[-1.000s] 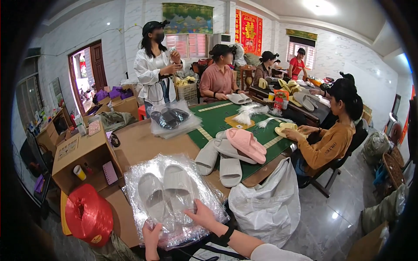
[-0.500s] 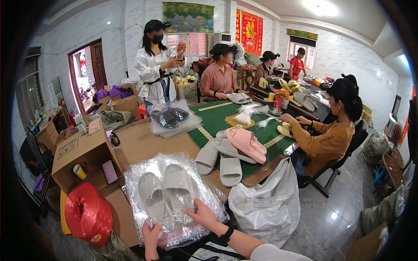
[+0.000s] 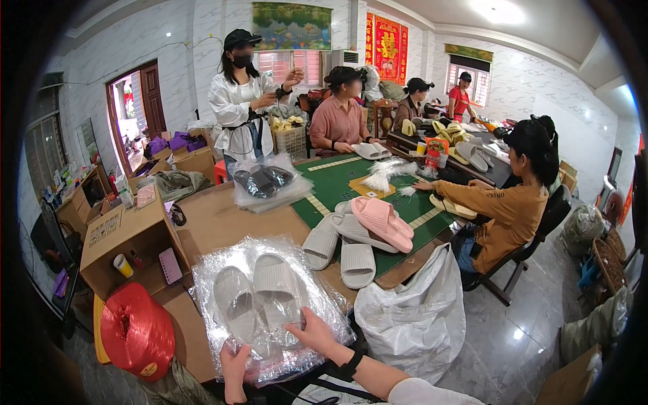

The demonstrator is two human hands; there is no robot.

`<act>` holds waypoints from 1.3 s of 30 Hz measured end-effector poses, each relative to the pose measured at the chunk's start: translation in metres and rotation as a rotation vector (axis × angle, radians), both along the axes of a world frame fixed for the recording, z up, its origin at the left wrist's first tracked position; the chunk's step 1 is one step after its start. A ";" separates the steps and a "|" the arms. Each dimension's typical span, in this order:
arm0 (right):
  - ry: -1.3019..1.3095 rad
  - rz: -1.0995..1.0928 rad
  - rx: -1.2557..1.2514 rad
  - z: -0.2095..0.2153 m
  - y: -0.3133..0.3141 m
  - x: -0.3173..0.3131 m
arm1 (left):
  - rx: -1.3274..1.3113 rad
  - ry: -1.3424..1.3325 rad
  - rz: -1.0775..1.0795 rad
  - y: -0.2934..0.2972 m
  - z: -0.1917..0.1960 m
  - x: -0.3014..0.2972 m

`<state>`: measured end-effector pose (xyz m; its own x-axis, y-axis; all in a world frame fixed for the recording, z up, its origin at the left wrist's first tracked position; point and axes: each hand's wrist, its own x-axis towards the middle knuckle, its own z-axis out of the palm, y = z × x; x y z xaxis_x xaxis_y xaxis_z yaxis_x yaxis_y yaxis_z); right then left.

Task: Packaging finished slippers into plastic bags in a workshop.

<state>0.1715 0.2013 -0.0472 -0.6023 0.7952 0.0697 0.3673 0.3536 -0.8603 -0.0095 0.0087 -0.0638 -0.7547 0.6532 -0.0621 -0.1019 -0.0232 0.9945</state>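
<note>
Lying at the near edge of the table (image 3: pixel 202 226), here's the clear bag (image 3: pixel 270 354), a pair of pale gray slippers (image 3: pixel 277 287) side by side under its shiny film! Both hands are on it, well apart from each other. The left hand (image 3: pixel 235 368) has thumb and fingers closed on the bag's near edge, toward its left corner. Over on the right, the right hand (image 3: pixel 317 335), black band (image 3: pixel 351 365) at the wrist, touches the film just below the slippers; gripping or merely pressing, I can't tell!

Just past the bag, loose gray slippers (image 3: pixel 356 264) crowd the near-left corner of the green mat (image 3: pixel 320 170), and a pink slipper (image 3: pixel 381 224) sits on top of them. Left side of the table: an open cardboard box (image 3: pixel 128 236) with a yellow cup (image 3: pixel 123 267) inside, and a red roll of twine (image 3: pixel 138 334) nearer the corner. A white sack (image 3: pixel 418 324) slumps beside the near-right edge. And at the right edge, a co-worker in a mustard top (image 3: pixel 516 206) has one arm stretched over the mat, near the white strands (image 3: pixel 379 179)!
</note>
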 end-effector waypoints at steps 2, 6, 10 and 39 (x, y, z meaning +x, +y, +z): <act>0.009 0.000 0.002 0.000 0.000 0.000 | 0.001 -0.011 0.003 0.001 0.000 0.000; 0.011 -0.006 0.011 0.000 0.000 0.000 | 0.014 0.009 0.001 0.001 -0.006 -0.003; -0.013 -0.003 0.003 0.004 -0.001 0.001 | 0.016 0.002 -0.001 -0.001 -0.006 -0.003; -0.093 -0.036 0.214 0.010 -0.008 -0.002 | -0.125 0.408 0.060 0.001 0.017 0.015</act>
